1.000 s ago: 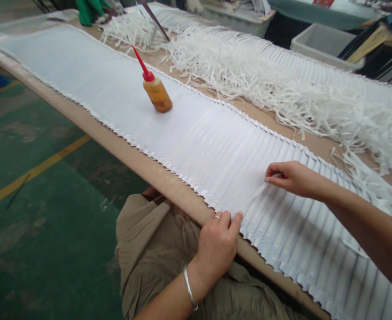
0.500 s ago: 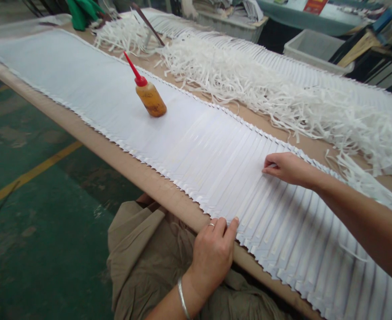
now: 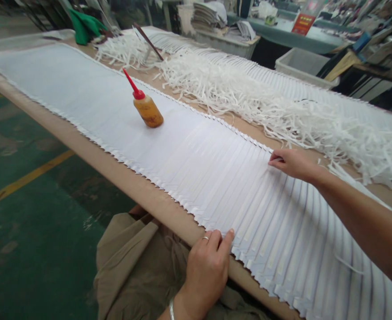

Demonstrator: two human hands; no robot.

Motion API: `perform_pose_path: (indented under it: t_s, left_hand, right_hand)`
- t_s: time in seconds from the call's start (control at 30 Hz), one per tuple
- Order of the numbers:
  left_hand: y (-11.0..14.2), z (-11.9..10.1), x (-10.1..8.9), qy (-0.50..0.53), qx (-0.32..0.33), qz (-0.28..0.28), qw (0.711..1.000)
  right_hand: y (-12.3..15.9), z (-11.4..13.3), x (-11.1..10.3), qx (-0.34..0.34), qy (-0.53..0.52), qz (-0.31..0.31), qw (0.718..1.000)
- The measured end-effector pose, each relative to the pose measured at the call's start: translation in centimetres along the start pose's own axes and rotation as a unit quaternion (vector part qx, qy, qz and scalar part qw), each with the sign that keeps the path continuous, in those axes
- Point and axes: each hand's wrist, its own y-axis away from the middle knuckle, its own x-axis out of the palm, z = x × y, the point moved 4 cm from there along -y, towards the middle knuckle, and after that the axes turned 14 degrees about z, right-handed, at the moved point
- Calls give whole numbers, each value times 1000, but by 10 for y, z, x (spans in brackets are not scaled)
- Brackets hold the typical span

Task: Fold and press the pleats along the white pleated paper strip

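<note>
A long row of overlapping white sheets [image 3: 92, 106], perhaps paper, runs along the table with narrow pale strips across its nearer part. My left hand [image 3: 209, 264], wearing a ring and a bracelet, is at the row's near edge, fingers curled and closed on a sheet's edge. Its thumb lies on top. Near the far edge, my right hand [image 3: 291, 164] is closed in a pinch on the end of a thin white strip, mostly hidden by the fingers. A squeeze bottle [image 3: 147, 109] with a red nozzle and amber contents stands on the sheets.
A long heap of loose white strips [image 3: 242, 86] lies beyond the row, with a dark stick-like tool [image 3: 149, 42] at its left. Another row of white sheets [image 3: 358, 111] runs behind it. A green cloth [image 3: 84, 27] and a plastic bin [image 3: 302, 64] are farther back.
My right hand has moved along the strip toward the row's far edge, still pinched. My left hand stays at the near edge. The camera view has shifted slightly.
</note>
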Motion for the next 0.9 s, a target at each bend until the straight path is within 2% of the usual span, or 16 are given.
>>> perform_pose_path:
  t_s: [0.1,0.3,0.53,0.9]
  left_hand:
    - [0,1,1,2,3,-8,1000]
    - [1,2,3,4,5,-13,1000]
    - [0,2,-1,11,7,-16,1000]
    - [-1,3,1,11,11,-16,1000]
  right_hand:
    - [-9,-20,-6,12,-19,-21,1000]
    - [-24,-43,-1,29,-11,-40,999]
    - [-34,-46,0,43,-5,-65,997]
    - [-53,-55,12,51,1,-66,997]
